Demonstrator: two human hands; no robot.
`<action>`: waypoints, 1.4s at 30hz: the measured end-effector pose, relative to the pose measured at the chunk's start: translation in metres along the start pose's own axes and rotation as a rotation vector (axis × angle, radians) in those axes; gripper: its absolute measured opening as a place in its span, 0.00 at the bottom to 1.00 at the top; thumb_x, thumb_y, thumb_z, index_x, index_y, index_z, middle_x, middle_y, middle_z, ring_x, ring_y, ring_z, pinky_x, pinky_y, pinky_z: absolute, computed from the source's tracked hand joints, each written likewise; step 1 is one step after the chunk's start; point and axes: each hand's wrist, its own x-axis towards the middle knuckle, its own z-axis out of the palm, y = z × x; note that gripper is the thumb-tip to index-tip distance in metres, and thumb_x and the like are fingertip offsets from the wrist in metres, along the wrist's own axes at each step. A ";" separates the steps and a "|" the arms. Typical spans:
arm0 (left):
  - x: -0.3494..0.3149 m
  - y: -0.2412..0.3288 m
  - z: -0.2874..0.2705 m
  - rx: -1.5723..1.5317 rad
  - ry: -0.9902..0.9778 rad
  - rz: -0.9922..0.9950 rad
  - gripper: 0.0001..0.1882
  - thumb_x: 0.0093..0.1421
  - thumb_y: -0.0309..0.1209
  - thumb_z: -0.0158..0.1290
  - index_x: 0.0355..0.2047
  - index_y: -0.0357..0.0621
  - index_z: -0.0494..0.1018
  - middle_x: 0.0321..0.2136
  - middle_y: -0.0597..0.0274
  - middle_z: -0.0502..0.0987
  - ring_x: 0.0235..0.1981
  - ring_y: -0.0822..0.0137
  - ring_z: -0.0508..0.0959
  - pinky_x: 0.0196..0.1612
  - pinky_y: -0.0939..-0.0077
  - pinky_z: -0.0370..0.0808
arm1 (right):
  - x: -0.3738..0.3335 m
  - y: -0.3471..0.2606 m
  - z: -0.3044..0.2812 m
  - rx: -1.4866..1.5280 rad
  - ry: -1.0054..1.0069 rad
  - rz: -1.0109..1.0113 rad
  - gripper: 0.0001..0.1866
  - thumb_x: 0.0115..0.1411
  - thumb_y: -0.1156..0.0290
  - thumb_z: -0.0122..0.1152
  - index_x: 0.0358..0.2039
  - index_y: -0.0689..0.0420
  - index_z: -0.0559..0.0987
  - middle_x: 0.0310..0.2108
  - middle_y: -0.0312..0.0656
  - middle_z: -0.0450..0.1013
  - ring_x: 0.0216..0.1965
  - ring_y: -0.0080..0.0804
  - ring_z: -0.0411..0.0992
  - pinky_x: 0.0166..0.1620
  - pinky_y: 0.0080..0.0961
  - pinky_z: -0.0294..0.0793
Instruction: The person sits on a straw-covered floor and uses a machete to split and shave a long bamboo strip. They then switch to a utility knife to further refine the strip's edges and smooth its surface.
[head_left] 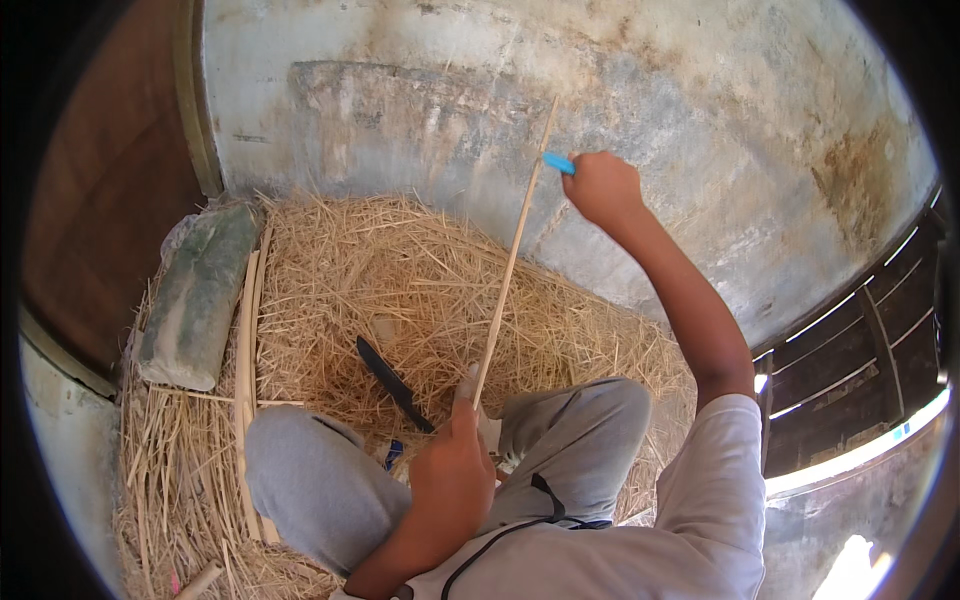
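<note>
A long, thin strip of split bamboo or wood slants up and away from my lap. My left hand is closed around its lower end, between my bent knees. Near the strip's far end, my raised right hand grips a small bright blue tool; its tip meets or overlaps the strip, and its kind cannot be made out. A dark, broad-bladed knife lies on the shavings just beyond my left hand. Something whitish shows by my left fingertips, partly hidden.
Straw-like shavings are heaped around my legs. To the left lie a greenish-grey block and several long pale strips. A stained wall rises ahead. At the right is dark slatted wood.
</note>
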 end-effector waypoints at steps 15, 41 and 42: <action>-0.001 0.001 0.012 0.035 -0.092 -0.044 0.07 0.65 0.26 0.50 0.42 0.40 0.66 0.21 0.45 0.77 0.23 0.45 0.80 0.25 0.52 0.76 | 0.043 0.028 0.044 -0.037 -0.091 0.156 0.13 0.59 0.63 0.55 0.36 0.51 0.85 0.35 0.48 0.81 0.38 0.48 0.81 0.40 0.45 0.80; 0.026 -0.014 0.019 0.115 -0.061 -0.109 0.11 0.64 0.25 0.50 0.46 0.39 0.65 0.25 0.44 0.78 0.26 0.45 0.81 0.27 0.51 0.76 | -0.150 -0.077 0.064 0.509 -0.090 -0.174 0.22 0.68 0.62 0.53 0.18 0.59 0.77 0.12 0.50 0.69 0.15 0.52 0.69 0.21 0.44 0.68; 0.024 -0.016 0.020 0.134 -0.062 -0.107 0.11 0.64 0.25 0.50 0.46 0.39 0.65 0.25 0.45 0.78 0.26 0.46 0.81 0.27 0.51 0.76 | -0.151 -0.080 0.065 0.496 -0.080 -0.180 0.22 0.68 0.62 0.52 0.18 0.58 0.76 0.12 0.48 0.69 0.13 0.50 0.69 0.20 0.42 0.69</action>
